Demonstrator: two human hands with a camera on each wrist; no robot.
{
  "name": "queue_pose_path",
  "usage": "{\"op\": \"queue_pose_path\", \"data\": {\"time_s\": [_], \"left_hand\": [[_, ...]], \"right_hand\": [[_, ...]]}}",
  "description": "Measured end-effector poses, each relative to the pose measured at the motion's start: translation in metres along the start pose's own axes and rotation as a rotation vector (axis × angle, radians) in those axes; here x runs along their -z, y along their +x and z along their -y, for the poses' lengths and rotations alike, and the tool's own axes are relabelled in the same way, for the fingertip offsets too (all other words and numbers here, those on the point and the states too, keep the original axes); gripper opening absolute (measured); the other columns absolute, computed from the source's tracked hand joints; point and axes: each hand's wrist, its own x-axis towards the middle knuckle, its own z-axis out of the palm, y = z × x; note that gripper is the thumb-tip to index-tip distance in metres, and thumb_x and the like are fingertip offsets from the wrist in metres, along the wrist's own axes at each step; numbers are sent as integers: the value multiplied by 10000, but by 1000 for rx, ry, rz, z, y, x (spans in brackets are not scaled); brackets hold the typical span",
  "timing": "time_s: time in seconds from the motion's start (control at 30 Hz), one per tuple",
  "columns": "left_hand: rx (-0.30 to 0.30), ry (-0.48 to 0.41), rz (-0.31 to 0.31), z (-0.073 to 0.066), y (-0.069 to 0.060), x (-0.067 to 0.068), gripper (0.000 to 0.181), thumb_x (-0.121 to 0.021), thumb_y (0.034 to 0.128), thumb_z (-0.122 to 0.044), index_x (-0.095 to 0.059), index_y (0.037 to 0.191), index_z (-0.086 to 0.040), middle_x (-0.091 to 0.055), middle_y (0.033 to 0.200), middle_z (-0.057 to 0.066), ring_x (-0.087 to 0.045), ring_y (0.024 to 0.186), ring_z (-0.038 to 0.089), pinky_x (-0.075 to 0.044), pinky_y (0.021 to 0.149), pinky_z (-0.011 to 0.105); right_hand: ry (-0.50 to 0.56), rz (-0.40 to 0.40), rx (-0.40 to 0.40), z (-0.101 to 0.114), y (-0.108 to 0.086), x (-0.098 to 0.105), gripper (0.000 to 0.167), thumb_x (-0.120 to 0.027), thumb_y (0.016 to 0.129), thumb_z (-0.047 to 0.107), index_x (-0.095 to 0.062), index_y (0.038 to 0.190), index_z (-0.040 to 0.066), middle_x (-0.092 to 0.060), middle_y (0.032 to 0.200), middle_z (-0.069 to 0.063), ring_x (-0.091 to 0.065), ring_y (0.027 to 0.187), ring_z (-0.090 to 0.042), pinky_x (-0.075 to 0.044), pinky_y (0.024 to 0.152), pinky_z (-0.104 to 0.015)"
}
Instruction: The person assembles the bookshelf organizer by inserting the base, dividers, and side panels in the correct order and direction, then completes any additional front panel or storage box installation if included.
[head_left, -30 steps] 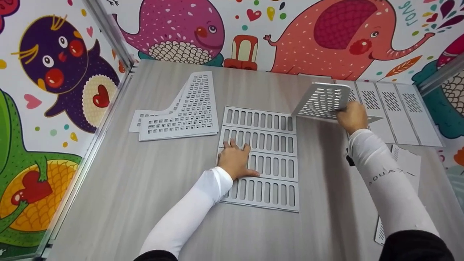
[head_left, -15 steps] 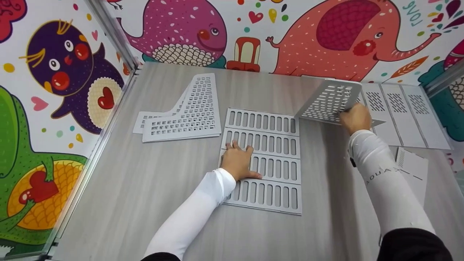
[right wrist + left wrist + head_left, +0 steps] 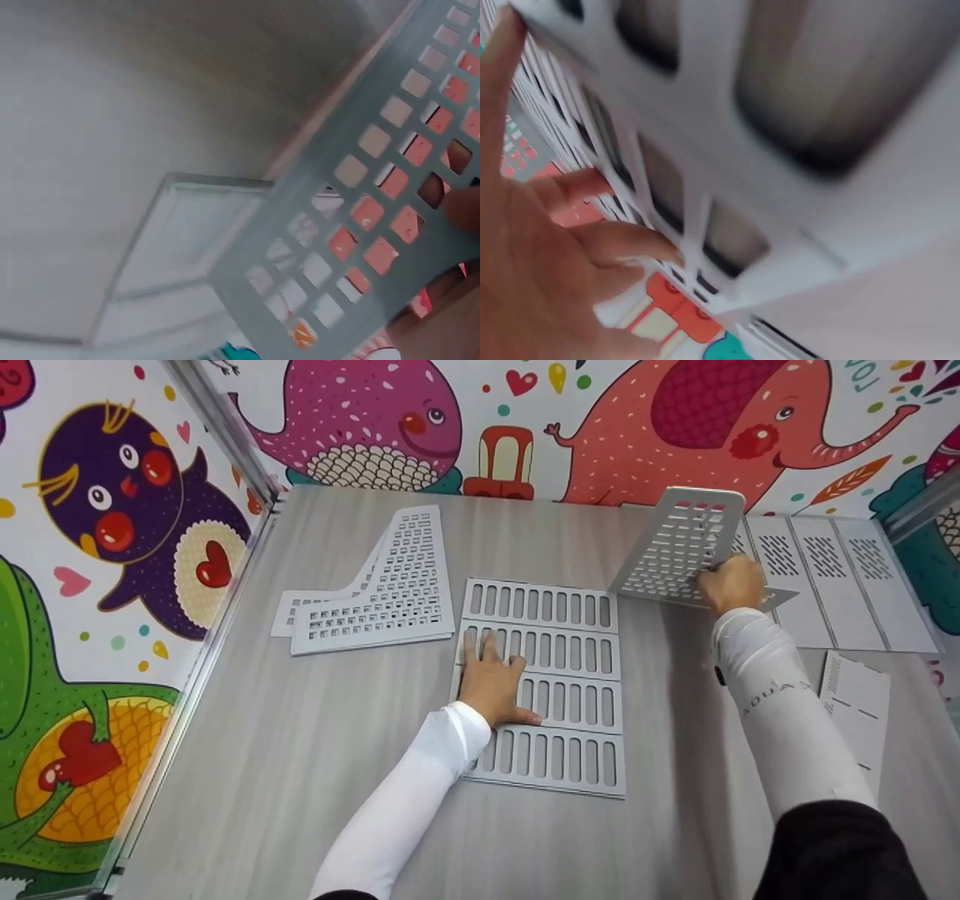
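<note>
My left hand (image 3: pixel 491 682) rests with spread fingers on the left side of a grey panel with rows of long slots (image 3: pixel 574 701), lying on the table. In the left wrist view its fingertips (image 3: pixel 656 244) touch the slotted surface. To the right, my right hand (image 3: pixel 731 585) grips an L-shaped perforated panel (image 3: pixel 675 551) at its inner corner and holds it on edge. The lower left corner of that panel is close to the slotted panel's upper right corner; whether they touch I cannot tell. The right wrist view shows its square holes (image 3: pixel 352 171) and a finger against it.
Two similar L-shaped perforated panels (image 3: pixel 375 592) lie overlapped at the back left. Flat panels with slanted slots (image 3: pixel 847 585) lie at the back right, and another light panel (image 3: pixel 859 701) is partly behind the right forearm. Cartoon-printed walls (image 3: pixel 510 465) border the table.
The L-shaped panel in my right hand has tilted more upright, its top edge rising. My left fingers have stretched a little further forward on the slotted panel. The head view has shifted slightly.
</note>
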Motion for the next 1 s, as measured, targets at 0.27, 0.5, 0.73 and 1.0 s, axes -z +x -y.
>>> {"op": "queue_pose_path", "data": {"time_s": [0.27, 0.5, 0.73, 1.0], "left_hand": [[13, -18, 111, -10, 13, 18, 1138, -655, 565, -804, -319, 1461, -189, -309, 1472, 341, -239, 1406, 498, -305, 1098, 579], [33, -36, 20, 5, 27, 20, 1072, -599, 615, -828, -316, 1484, -266, -280, 1541, 223, -223, 1431, 450, -215, 1136, 597], [49, -193, 65, 21, 40, 6, 1190, -677, 570, -791, -142, 1524, -322, -55, 1579, 262, -46, 1422, 545, -160, 1173, 567], [65, -163, 87, 18, 45, 16, 1192, -696, 556, -779, -152, 1520, -335, -81, 1574, 268, -88, 1412, 558, -213, 1155, 569]], "right_hand": [[36, -8, 2, -2, 3, 8, 387, -471, 783, 98, -629, 1072, -105, -610, 1134, -337, -561, 1044, -499, -405, 892, -589], [21, -60, 39, -2, -3, -6, 406, -483, 815, 76, -519, 1192, -69, -586, 1163, -347, -521, 1107, -512, -376, 945, -581], [98, -402, 88, 3, -22, -54, 728, -506, 830, 49, -181, 1476, -33, -482, 1359, -284, -404, 1310, -407, -134, 1201, -455], [130, -193, 40, 29, -28, -65, 1185, -710, 795, 357, 188, 1474, -12, 75, 1595, -215, 39, 1489, -363, 36, 1217, -450]]}}
